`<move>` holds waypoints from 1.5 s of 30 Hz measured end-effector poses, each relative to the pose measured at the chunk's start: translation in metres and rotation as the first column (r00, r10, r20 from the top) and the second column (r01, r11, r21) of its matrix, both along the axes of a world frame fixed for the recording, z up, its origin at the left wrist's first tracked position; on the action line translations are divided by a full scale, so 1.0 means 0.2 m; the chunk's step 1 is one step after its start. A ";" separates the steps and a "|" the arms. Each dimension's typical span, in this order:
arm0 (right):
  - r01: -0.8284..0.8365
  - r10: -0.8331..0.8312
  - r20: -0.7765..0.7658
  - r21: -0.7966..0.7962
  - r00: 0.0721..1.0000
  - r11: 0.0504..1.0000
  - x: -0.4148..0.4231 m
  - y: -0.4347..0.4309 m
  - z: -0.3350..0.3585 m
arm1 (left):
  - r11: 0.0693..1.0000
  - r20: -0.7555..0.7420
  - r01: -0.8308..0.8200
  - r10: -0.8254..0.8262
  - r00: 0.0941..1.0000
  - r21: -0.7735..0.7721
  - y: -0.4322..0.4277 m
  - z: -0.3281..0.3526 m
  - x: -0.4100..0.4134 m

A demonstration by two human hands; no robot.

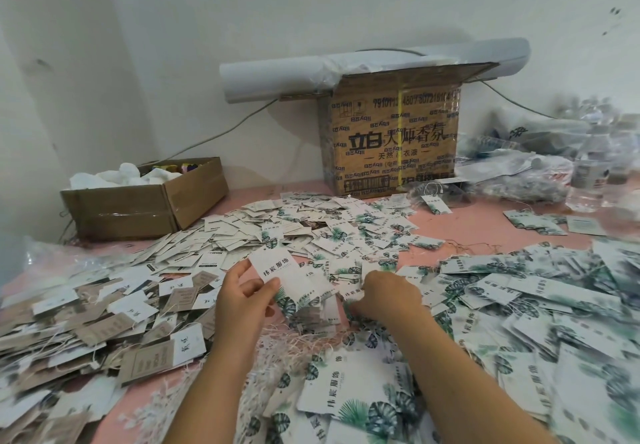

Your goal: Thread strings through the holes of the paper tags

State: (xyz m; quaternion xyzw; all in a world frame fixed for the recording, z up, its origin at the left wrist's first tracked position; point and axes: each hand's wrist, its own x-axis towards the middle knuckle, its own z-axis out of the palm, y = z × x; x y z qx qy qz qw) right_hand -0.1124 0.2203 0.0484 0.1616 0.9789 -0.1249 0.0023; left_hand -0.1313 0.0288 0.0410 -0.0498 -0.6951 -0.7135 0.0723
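My left hand (242, 300) pinches a white paper tag (282, 270) with black characters and a green leaf print, held a little above the pile. My right hand (384, 293) reaches down into the loose tags (349, 270) just right of it, fingers curled into the heap; what they hold is hidden. A bundle of pale strings (291, 343) lies on the pink table between my forearms. Leaf-printed tags (519, 305) cover the right side, brown and white tags (104, 322) the left.
A small open cardboard box (145, 201) with white stuffing stands at the back left. A taller printed carton (391, 138) stands against the wall, with a paper roll (263, 80) behind it. Plastic bags and bottles (585, 166) crowd the back right.
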 end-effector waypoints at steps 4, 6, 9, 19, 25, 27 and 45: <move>0.015 -0.017 0.023 0.053 1.000 0.998 0.00 0.00 -0.03 | 1.000 0.006 0.007 -0.007 1.000 0.021 0.00 -0.01 -0.01; 0.022 -0.024 0.032 0.059 0.999 0.998 0.00 0.00 -0.03 | 0.999 0.005 0.015 -0.016 1.000 0.031 0.00 -0.01 -0.01; 0.025 -0.027 0.031 0.068 0.999 0.997 0.00 -0.02 -0.02 | 0.999 0.002 0.024 -0.024 1.000 0.039 0.00 -0.01 -0.01; 0.012 -0.011 -0.013 0.051 1.000 0.999 0.00 -0.02 -0.02 | 0.999 0.004 0.045 -0.045 0.999 0.003 0.00 -0.01 -0.02; 0.030 -0.030 -0.003 0.067 1.000 0.997 0.00 -0.03 -0.05 | 0.998 -0.034 0.032 -0.030 0.999 0.062 0.00 0.01 0.00; 0.032 -0.032 -0.004 0.074 0.999 0.997 -0.01 -0.03 -0.05 | 0.998 -0.076 0.058 -0.055 0.996 0.040 0.00 0.02 0.01; 0.028 -0.005 -0.330 0.066 0.944 0.997 -0.02 -0.04 0.05 | 0.998 0.030 0.051 -0.050 0.998 -0.042 0.01 0.02 0.01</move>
